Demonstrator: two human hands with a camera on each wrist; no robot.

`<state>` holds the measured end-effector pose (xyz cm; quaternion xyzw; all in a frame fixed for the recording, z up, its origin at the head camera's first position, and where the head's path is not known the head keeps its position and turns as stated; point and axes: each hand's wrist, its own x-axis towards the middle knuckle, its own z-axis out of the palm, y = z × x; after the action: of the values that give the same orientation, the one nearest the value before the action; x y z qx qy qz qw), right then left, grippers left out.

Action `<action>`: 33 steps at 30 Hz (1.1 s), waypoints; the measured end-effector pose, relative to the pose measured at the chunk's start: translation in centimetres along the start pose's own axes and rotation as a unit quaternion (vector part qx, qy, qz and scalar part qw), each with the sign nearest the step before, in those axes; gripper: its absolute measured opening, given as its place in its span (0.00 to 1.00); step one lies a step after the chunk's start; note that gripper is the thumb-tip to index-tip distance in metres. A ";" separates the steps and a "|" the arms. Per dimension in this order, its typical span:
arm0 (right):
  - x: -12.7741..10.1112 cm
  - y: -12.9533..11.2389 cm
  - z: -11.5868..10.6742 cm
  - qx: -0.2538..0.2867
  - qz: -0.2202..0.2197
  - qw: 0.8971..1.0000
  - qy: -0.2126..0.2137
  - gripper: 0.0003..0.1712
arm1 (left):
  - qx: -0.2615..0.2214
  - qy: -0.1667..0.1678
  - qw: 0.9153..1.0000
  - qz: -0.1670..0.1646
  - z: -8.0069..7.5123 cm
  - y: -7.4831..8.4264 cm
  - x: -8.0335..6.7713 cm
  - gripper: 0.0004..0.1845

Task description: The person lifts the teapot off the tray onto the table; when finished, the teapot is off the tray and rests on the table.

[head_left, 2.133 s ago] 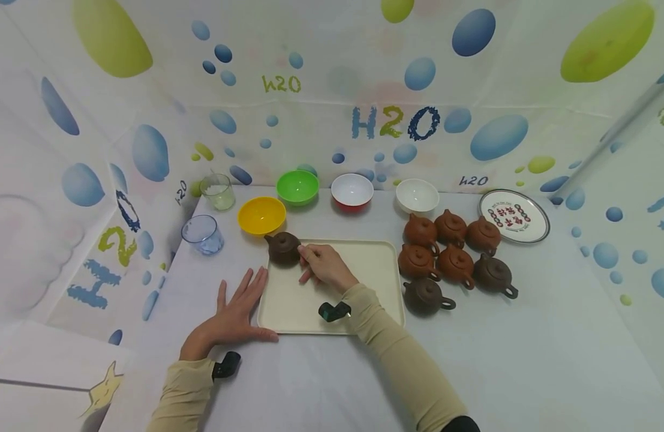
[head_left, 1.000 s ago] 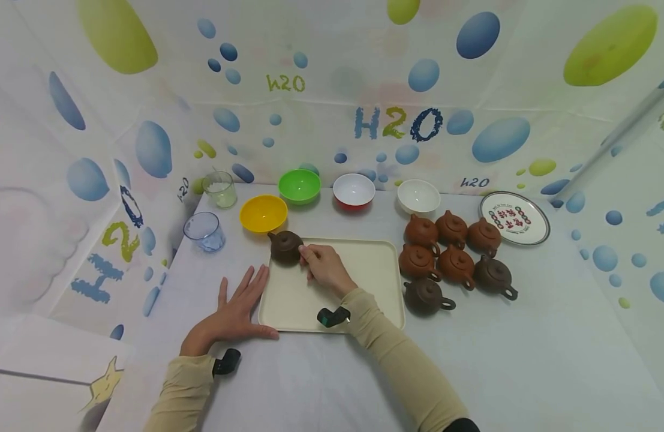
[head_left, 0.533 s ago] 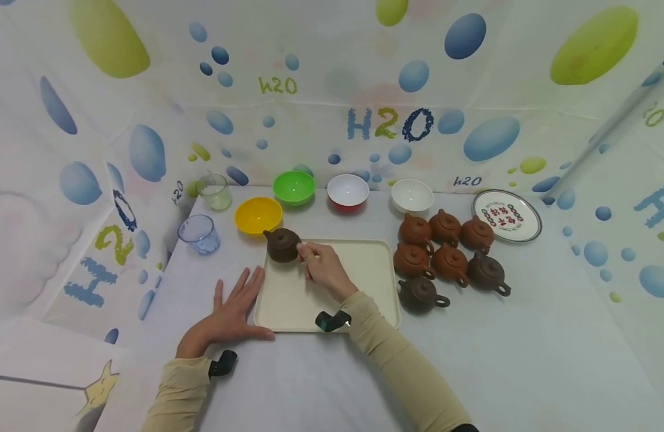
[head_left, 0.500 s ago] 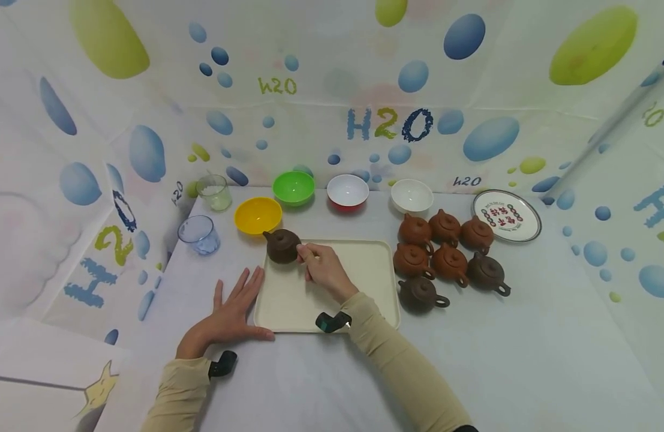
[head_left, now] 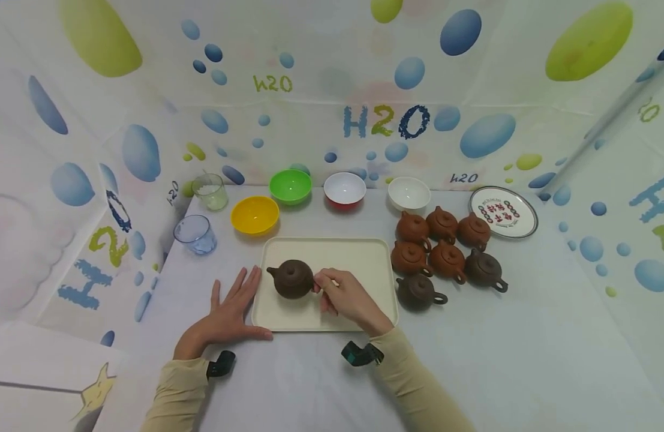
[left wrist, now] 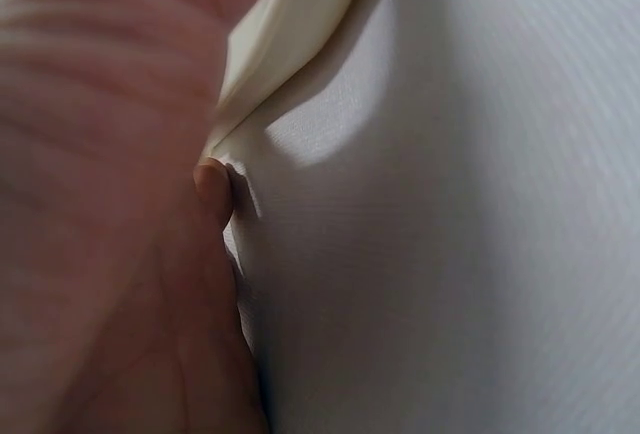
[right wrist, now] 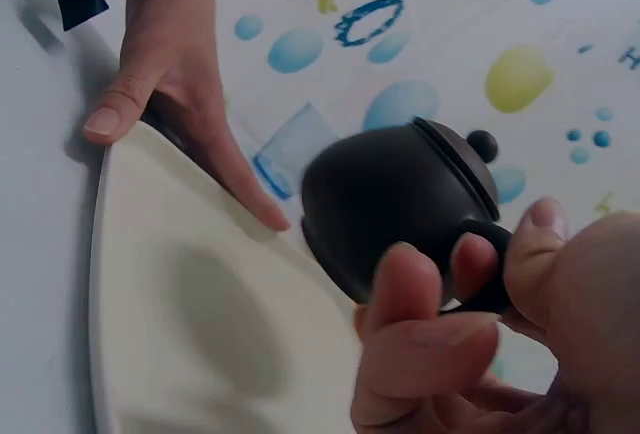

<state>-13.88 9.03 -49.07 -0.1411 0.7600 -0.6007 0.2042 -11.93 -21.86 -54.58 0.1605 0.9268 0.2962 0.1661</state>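
Note:
A dark brown teapot [head_left: 292,279] is held by its handle in my right hand [head_left: 349,295], spout pointing left. In the right wrist view the teapot [right wrist: 385,209] hangs above the cream tray [right wrist: 170,284], whose surface carries its shadow. Thumb and fingers pinch the handle. My left hand [head_left: 227,317] rests at the left edge of the tray [head_left: 358,258], fingers straight and spread, the thumb along its front left corner. The left wrist view shows mostly palm and a bit of tray edge [left wrist: 290,39].
Right of the tray sit several reddish-brown teapots [head_left: 447,260] and two dark ones [head_left: 418,292]. Behind are yellow [head_left: 255,215], green [head_left: 291,186], red-and-white [head_left: 345,189] and white [head_left: 409,194] bowls, with an oval plate [head_left: 503,211] far right. Two glasses [head_left: 195,234] stand at left.
The right hand has brought the teapot from the tray's back left corner toward me and slightly right. The left hand has stayed at the tray's edge.

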 end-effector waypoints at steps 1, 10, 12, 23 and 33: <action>-0.6 0.1 -0.2 -0.001 -0.001 1.000 0.001 0.25 | -0.001 -0.001 1.000 -0.001 0.0 0.0 0.0 0.78; -6.8 2.4 -2.9 0.004 -0.003 0.999 0.046 0.23 | -0.001 0.000 1.000 -0.002 0.0 0.2 0.2 0.78; -8.5 3.2 -3.6 0.010 -0.001 0.998 0.066 0.23 | -0.003 0.001 1.000 -0.001 0.0 0.3 0.2 0.78; -19.6 6.7 -5.4 0.023 0.081 0.963 0.256 0.21 | -0.018 0.022 0.999 0.020 -0.2 0.8 -0.4 0.78; -24.9 9.0 -9.9 -0.058 0.116 0.909 0.396 0.24 | -0.003 -0.002 1.000 -0.009 -0.8 1.5 -0.3 0.78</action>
<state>3.52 31.14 -52.41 0.1857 0.8228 -0.5344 -0.0542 -11.68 -21.20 -53.02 0.1523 0.9270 0.2970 0.1710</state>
